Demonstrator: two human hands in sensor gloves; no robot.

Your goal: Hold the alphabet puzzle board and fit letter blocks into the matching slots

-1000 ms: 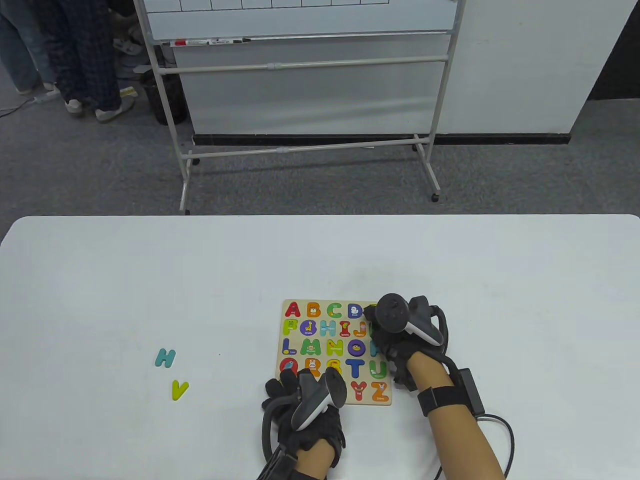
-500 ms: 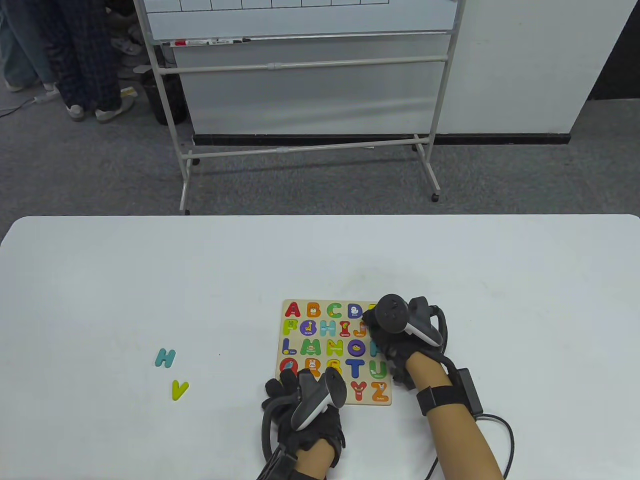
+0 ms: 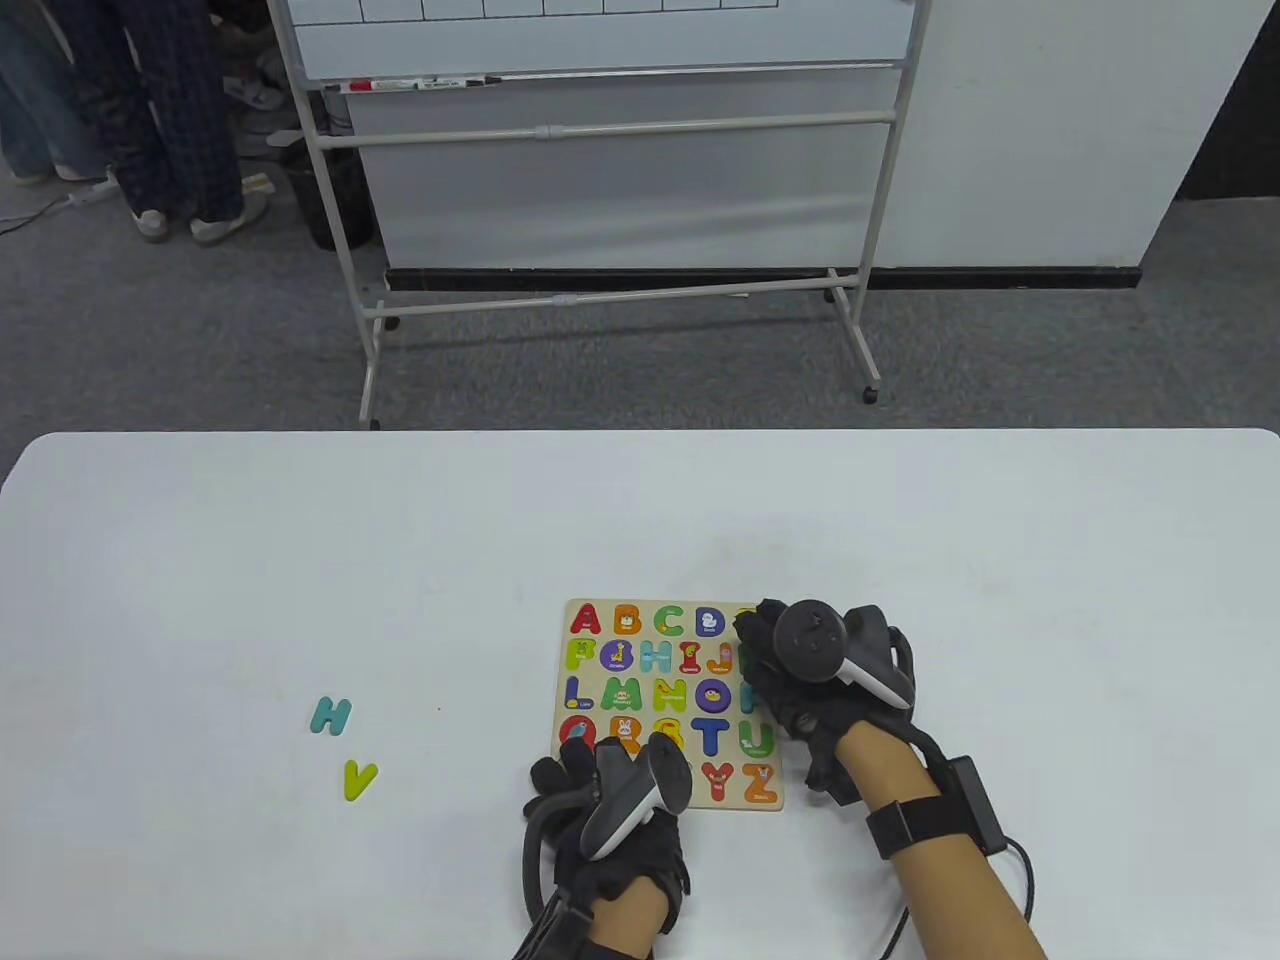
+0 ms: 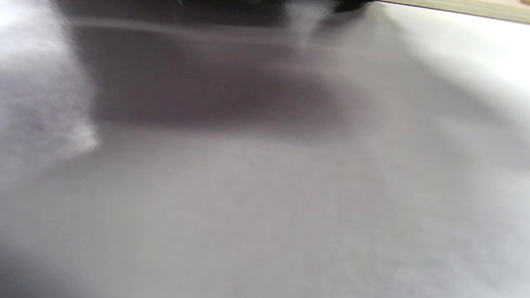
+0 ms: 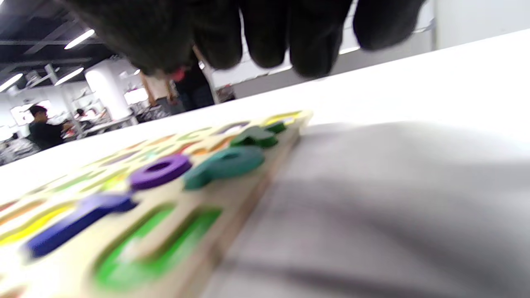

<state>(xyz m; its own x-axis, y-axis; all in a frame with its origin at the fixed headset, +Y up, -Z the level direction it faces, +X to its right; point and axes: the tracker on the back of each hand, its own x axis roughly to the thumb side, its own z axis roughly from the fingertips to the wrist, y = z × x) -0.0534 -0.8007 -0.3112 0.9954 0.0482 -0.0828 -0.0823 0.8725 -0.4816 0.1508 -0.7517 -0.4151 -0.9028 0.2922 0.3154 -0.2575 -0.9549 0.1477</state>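
From the table view, your alphabet puzzle board [image 3: 640, 690] lies flat on the white table [image 3: 900, 540], near the front edge and a little right of centre, with most of its coloured letters seated in their slots. Your left hand [image 3: 610, 810] rests on the board's near left corner, the fingers [image 3: 575, 765] spread a little and lying over the bottom row; whether they press down or merely touch, you cannot tell here. Your right hand [image 3: 815, 680] sits at the board's right edge, covering the ends of the upper rows, and its fingers are hidden beneath the tracker, so their state does not show from above. Well apart on the left side of the table lie two loose blocks: a teal letter H [image 3: 331, 716] and, just nearer you, a yellow-green letter V [image 3: 359, 779]. In the left wrist view almost everything is blurred grey tabletop, with only a thin strip of the board's wooden edge [image 4: 476, 8] at the upper right corner; no fingers are clear. In the right wrist view your gloved fingertips [image 5: 265, 37] hang together, curled, above the board and touch nothing visible; below them sit the purple O [image 5: 159, 169], the teal P [image 5: 225, 163] and the blue T [image 5: 78, 223], with a green U slot [image 5: 153, 244] nearest the lens.
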